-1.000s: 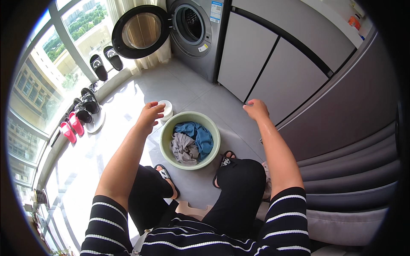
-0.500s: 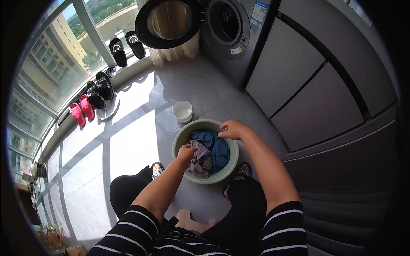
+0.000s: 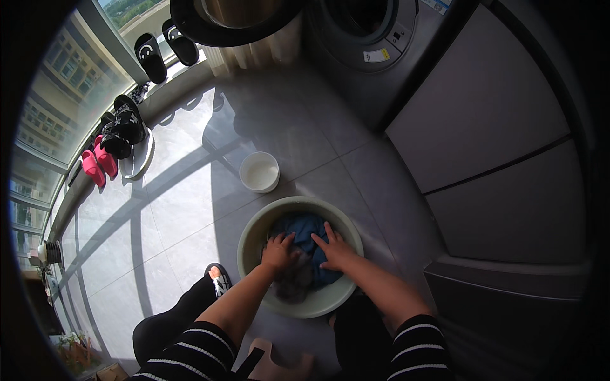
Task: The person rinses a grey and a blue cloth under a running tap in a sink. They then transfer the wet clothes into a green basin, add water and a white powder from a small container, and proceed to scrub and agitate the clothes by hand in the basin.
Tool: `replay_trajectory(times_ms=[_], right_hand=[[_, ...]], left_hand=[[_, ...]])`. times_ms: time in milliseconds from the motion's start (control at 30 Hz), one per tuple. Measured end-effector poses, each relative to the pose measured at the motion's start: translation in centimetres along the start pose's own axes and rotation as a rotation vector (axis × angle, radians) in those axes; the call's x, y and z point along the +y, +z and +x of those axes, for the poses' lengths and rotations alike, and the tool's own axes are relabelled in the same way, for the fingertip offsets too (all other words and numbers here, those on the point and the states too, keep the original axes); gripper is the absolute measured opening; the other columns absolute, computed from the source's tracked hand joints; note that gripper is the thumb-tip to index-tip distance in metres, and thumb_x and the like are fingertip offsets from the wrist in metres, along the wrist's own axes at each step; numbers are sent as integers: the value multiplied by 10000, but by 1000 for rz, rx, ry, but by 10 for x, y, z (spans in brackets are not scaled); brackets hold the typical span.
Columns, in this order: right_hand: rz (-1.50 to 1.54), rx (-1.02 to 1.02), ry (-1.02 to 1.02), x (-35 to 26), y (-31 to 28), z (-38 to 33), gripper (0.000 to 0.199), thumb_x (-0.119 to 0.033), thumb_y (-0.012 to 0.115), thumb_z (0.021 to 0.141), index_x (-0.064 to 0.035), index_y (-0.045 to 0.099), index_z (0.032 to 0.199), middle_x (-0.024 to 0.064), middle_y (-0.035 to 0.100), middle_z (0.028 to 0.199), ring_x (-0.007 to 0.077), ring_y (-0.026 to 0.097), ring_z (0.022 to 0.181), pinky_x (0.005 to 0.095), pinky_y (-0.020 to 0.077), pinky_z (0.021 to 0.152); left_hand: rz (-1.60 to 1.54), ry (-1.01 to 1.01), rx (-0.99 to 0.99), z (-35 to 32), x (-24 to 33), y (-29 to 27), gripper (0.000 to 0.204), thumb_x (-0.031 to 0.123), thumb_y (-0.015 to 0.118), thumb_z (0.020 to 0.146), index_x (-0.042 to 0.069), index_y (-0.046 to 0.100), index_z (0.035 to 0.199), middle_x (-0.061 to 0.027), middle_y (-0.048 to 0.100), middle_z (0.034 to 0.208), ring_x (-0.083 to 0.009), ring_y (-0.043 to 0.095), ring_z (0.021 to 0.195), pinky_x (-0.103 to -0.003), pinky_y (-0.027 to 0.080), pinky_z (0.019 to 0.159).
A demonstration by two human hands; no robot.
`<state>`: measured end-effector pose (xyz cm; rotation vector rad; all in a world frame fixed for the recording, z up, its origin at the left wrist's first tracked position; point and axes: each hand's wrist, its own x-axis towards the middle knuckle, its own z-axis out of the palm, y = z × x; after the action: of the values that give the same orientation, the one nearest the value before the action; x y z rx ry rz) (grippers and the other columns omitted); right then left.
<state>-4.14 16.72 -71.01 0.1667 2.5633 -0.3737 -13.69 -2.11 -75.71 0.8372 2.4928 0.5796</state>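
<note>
While both hands press into laundry, a pale green basin (image 3: 249,236) sits low centre.
Left hand (image 3: 278,252) and right hand (image 3: 335,249) lie spread, fingers wide, on blue cloth (image 3: 305,227); white bowl (image 3: 259,172) above.

The washing machine (image 3: 362,38) is cut off at the top edge; the basin (image 3: 254,235) hides the clothes' lower part

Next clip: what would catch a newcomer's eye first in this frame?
Both hands, the left hand and right hand, press down on blue and grey laundry inside a pale green basin on the tiled floor, low in the middle of the view. Just beyond the basin stands a small white cup. At the top, a washing machine has its round door swung open, and pink and black slippers line the sunlit window at left.
</note>
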Motion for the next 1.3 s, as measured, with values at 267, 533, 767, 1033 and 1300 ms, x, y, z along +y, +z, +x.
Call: replay_trajectory(times_ms=[267, 533, 767, 1033, 1300], right_hand=[[500, 387, -55, -21, 22, 5, 165, 20, 539, 609, -115, 607, 675, 77, 572, 841, 299, 561, 748, 414, 456, 642], [713, 469, -511, -60, -68, -52, 193, 63, 482, 600, -79, 581, 686, 75, 555, 709, 292, 554, 690, 384, 429, 591], [170, 197, 80, -28, -9, -27, 680, -80, 593, 751, -197, 357, 1378, 135, 277, 1446, 371, 326, 1284, 463, 431, 917], [-141, -289, 114, -47, 54, 12, 740, -220, 510, 874, -267, 85, 1479, 90, -13, 1540, 379, 41, 1393, 676, 134, 1016], [-188, -85, 191, -41, 86, 32, 544, -191, 383, 904, -219, 278, 1437, 87, 92, 1532, 367, 79, 1389, 671, 107, 1023]], left_hand=[[-71, -136, -217, -46, -7, 5, 453, 390, 637, 716, 88, 621, 1055, -175, 586, 1079, -355, 561, 975, -432, 455, 858], [-8, 30, -27, -20, -24, 15, 203, 233, 634, 698, 33, 626, 733, -158, 582, 679, -311, 562, 595, -418, 457, 558], [188, 43, 308, -12, 4, -30, 431, 181, 658, 717, 25, 544, 1102, -216, 569, 979, -348, 563, 886, -438, 454, 752], [296, 413, 55, -17, -4, 22, 735, 338, 667, 737, 61, 395, 1361, -236, 436, 1263, -400, 419, 1148, -486, 344, 965], [209, 473, -2, -2, -2, 15, 171, 101, 520, 773, 28, 601, 905, -167, 585, 899, -303, 579, 817, -398, 470, 743]])
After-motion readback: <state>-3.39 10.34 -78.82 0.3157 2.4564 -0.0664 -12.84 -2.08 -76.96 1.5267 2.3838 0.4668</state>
